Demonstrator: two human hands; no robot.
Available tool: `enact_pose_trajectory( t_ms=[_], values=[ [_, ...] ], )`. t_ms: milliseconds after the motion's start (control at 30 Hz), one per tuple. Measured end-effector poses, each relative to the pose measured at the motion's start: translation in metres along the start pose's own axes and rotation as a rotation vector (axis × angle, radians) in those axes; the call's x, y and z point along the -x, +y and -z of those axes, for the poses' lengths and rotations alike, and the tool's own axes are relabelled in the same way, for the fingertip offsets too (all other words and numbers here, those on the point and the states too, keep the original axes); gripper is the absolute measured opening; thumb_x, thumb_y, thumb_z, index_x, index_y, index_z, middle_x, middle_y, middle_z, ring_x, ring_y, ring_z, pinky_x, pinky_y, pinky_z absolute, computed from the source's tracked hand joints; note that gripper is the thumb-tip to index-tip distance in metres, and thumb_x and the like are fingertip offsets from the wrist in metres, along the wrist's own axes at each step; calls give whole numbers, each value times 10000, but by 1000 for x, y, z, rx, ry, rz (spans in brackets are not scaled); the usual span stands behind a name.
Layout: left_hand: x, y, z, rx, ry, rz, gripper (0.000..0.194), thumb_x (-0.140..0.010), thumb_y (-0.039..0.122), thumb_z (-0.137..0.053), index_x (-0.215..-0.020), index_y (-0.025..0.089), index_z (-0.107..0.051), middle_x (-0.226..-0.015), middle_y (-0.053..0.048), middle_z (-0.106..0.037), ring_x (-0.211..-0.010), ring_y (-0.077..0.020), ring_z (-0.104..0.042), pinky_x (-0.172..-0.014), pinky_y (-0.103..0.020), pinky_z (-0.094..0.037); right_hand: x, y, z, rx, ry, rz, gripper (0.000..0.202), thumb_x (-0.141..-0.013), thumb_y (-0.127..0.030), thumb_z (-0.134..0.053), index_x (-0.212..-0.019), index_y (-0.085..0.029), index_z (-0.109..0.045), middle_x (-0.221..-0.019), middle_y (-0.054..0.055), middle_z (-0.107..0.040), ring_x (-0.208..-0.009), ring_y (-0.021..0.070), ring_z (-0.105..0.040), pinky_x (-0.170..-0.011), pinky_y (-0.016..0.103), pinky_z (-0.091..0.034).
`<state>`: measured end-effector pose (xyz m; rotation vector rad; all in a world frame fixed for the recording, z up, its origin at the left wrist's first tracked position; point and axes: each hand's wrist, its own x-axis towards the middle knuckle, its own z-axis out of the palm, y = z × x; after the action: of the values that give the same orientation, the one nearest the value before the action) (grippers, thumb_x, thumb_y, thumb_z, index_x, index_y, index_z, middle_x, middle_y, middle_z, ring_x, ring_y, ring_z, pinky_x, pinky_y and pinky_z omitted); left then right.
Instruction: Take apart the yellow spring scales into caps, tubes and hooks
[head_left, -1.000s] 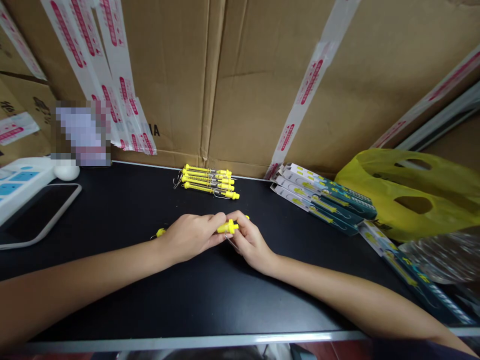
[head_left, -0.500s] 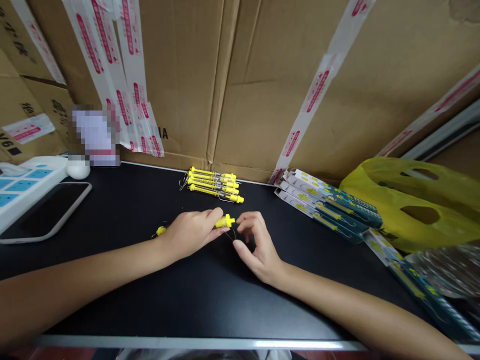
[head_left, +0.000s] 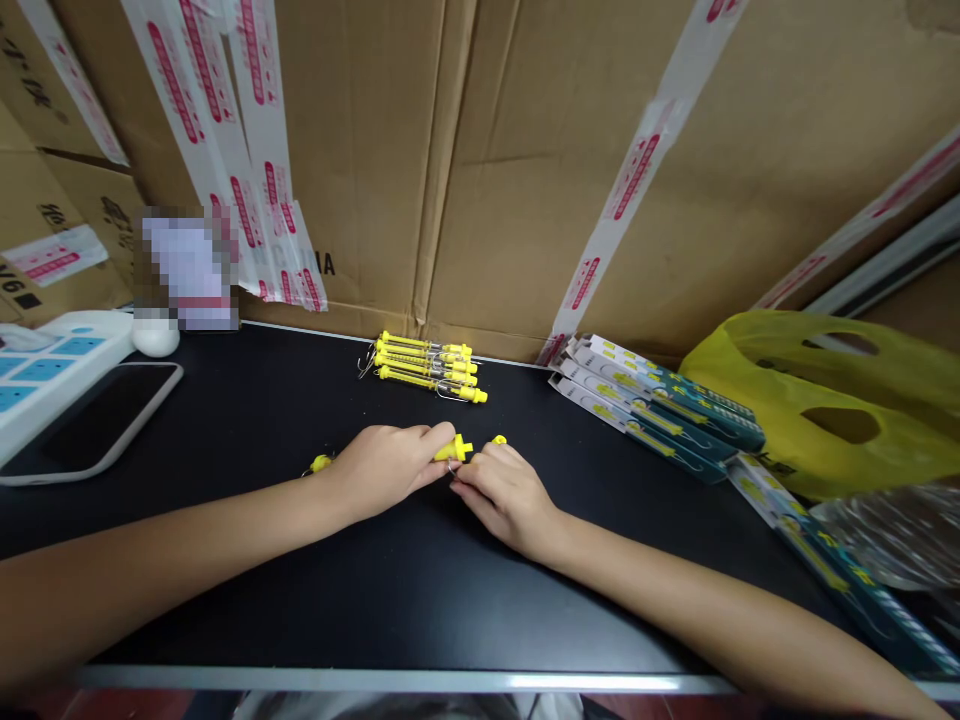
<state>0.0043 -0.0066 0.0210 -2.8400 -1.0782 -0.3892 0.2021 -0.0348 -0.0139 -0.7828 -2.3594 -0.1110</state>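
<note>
My left hand (head_left: 390, 462) is closed round a yellow spring scale (head_left: 453, 449), which lies sideways. Its capped end sticks out past my thumb, and its other yellow end with a wire hook shows behind the wrist; the middle is hidden in my palm. Close to the capped end, my right hand (head_left: 511, 497) has its fingers pinched together at a thin wire hook (head_left: 451, 467) hanging there. A small yellow piece (head_left: 499, 440) peeks up behind the right knuckles, and I cannot tell whether that hand holds it. Further back lies a row of several spring scales (head_left: 427, 368).
Printed spring scale boxes (head_left: 645, 405) are stacked at the right, with another box (head_left: 840, 560) nearer. Behind them sits a yellow plastic bag (head_left: 765, 370). A phone (head_left: 90, 425) and a power strip (head_left: 56, 365) lie left. Taped cardboard (head_left: 360, 150) walls the black table's (head_left: 375, 610) back.
My right hand's fingers have closed from a loose curl and come left to the wire hook. A yellow piece now shows above that hand. My left hand keeps its hold, almost unmoved.
</note>
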Motion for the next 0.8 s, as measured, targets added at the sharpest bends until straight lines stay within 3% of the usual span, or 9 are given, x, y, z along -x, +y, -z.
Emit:
enact_pose_trajectory(
  t_ms=[100,267,433,567,700,800],
  values=[
    [1,0,1,2,14,2,148,-929,339,-448,-905,195,-431,-763,9,-643,-676,-174,-658,-501,-216,-405,-1,-1,3,-81,-4,-35,90,-924,-220,-435,-858,-188,-490,-748,38,-541,-673,161,-441,-643,309,-351],
    [3,6,3,72,44,-49,211,-915,383,-467,-909,186,-390,-692,15,-626,-622,-189,-656,-488,-227,-397,-1,0,5,-440,71,-291,92,-943,-223,-348,-1011,-197,-404,-891,53,-520,-752,153,-511,-670,292,-450],
    [3,10,5,128,-8,-29,273,-895,435,-481,-899,194,-353,-688,2,-625,-599,-203,-657,-462,-228,-389,0,2,3,-530,13,-151,184,-954,-210,-359,-1130,-197,-407,-931,65,-589,-794,151,-584,-705,280,-492],
    [1,12,5,122,-22,-26,285,-894,443,-485,-902,194,-349,-692,-10,-638,-610,-216,-664,-460,-236,-397,-1,-1,0,-550,69,-179,197,-963,-241,-337,-1123,-200,-446,-963,82,-600,-835,165,-606,-730,296,-508],
    [0,14,1,54,79,-43,284,-926,465,-415,-895,188,-360,-647,-2,-630,-572,-210,-656,-436,-239,-372,0,-7,-7,-626,122,-345,176,-969,-303,-346,-1065,-206,-457,-843,43,-562,-639,124,-565,-585,256,-496],
    [1,14,-4,-7,201,-95,296,-959,465,-314,-852,193,-360,-601,9,-605,-531,-191,-638,-424,-240,-348,1,-12,-11,-826,89,-497,149,-971,-336,-357,-1016,-213,-428,-694,-28,-485,-421,62,-435,-388,186,-398]
  ],
)
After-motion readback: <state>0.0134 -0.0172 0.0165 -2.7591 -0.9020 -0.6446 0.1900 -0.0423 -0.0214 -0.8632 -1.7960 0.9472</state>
